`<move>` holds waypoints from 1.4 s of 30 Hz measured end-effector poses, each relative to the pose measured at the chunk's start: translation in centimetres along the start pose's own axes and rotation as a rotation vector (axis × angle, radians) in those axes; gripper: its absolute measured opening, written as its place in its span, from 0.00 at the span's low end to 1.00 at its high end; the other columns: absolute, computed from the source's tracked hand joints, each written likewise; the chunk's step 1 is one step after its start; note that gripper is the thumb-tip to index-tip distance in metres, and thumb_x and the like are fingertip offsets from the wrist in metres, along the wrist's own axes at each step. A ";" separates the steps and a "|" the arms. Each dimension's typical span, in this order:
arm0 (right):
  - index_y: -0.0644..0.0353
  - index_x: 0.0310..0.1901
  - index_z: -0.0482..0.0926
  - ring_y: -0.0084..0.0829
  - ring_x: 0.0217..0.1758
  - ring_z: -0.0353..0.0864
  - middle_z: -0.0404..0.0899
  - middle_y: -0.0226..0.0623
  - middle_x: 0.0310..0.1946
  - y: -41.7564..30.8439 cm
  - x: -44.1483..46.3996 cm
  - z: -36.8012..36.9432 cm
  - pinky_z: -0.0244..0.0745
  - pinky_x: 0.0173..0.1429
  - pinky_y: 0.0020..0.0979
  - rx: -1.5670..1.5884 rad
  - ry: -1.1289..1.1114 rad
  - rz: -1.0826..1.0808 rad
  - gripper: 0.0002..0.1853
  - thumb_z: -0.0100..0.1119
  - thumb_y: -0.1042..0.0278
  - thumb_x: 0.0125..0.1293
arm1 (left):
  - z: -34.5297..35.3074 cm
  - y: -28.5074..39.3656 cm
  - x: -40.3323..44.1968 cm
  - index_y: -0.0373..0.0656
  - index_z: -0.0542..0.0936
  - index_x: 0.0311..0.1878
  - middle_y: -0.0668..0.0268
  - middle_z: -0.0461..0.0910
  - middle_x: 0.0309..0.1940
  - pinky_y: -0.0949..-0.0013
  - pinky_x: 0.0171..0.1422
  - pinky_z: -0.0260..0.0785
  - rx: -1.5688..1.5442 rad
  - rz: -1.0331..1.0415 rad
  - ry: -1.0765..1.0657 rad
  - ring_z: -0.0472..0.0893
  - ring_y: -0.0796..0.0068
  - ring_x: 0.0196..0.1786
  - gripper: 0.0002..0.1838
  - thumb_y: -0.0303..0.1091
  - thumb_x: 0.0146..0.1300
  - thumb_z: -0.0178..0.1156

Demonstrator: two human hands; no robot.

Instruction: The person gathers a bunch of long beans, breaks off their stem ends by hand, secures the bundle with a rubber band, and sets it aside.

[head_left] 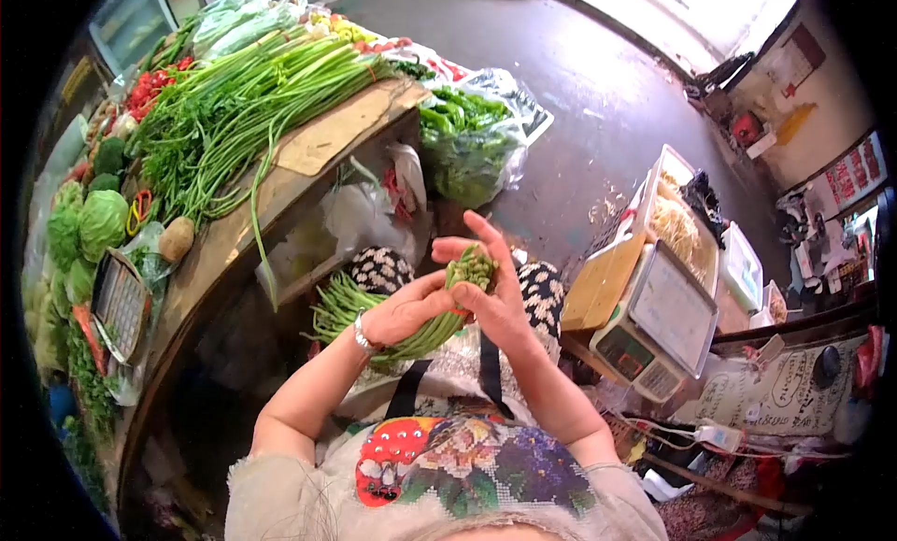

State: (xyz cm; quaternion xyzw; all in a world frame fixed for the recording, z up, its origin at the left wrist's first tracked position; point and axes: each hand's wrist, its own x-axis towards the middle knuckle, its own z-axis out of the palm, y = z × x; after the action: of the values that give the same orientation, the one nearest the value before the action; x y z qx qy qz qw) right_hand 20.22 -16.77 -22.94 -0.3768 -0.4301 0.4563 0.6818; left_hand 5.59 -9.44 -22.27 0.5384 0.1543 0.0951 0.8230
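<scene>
A bunch of green long beans [416, 343] lies across my lap, its loose ends fanning out to the left. My left hand [411, 309], with a silver band at the wrist, is wrapped round the bunch near its gathered end. Against that end rests my right hand [498, 296]; its thumb presses on the beans while some fingers stretch upward. A small orange-red bit shows beside the right thumb, too small to name for certain. Both palms are partly hidden by the beans.
To the left, a curved wooden counter [217, 247] carries garlic stems [271, 83], cabbage [103, 220] and other vegetables. A bag of green peppers [467, 121] stands ahead. At right are a weighing scale [668, 307] and a crate of sprouts [677, 219].
</scene>
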 end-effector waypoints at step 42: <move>0.61 0.69 0.53 0.33 0.66 0.63 0.65 0.40 0.62 -1.1 1.8 7.3 0.57 0.71 0.36 0.093 -0.133 -0.004 0.44 0.69 0.64 0.55 | 3.1 11.3 -5.0 0.46 0.78 0.46 0.66 0.83 0.44 0.47 0.67 0.50 1.365 0.835 0.356 0.81 0.63 0.54 0.25 0.41 0.41 0.72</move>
State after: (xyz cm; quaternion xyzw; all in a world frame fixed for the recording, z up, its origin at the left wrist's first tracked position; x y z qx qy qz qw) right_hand 14.16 -14.50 -19.01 -0.3126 -0.4535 0.4986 0.6694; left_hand 2.17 -9.16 -9.97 0.9106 0.0936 0.3628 0.1743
